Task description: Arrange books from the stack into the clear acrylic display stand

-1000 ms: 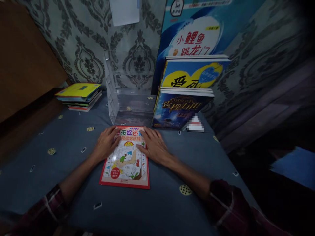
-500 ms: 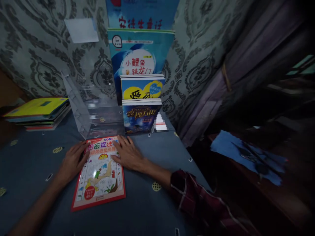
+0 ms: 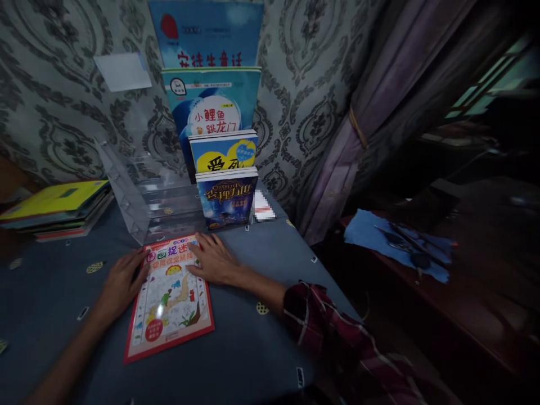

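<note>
A red-bordered picture book lies face up on the blue-grey cloth. Along its upper left edge rests my left hand, open, with fingers stretched toward the stand and touching the cover's side. My right hand is open too, laid over the upper right corner with its fingers apart, hiding part of the title. Just behind the book stands a clear acrylic book rack. Its right side holds a dark blue book in front, then a yellow and blue book, a teal book and a tall blue book.
A stack of books with a yellow cover lies at the left. A small white item, partly blurred, sits beside the rack. To the right, past the table edge, are a tied curtain and a blue cloth with dark objects on it.
My view has turned slightly to the right, so the rack and curtain appear farther left. Both hands and the picture book stay in nearly the same place.
</note>
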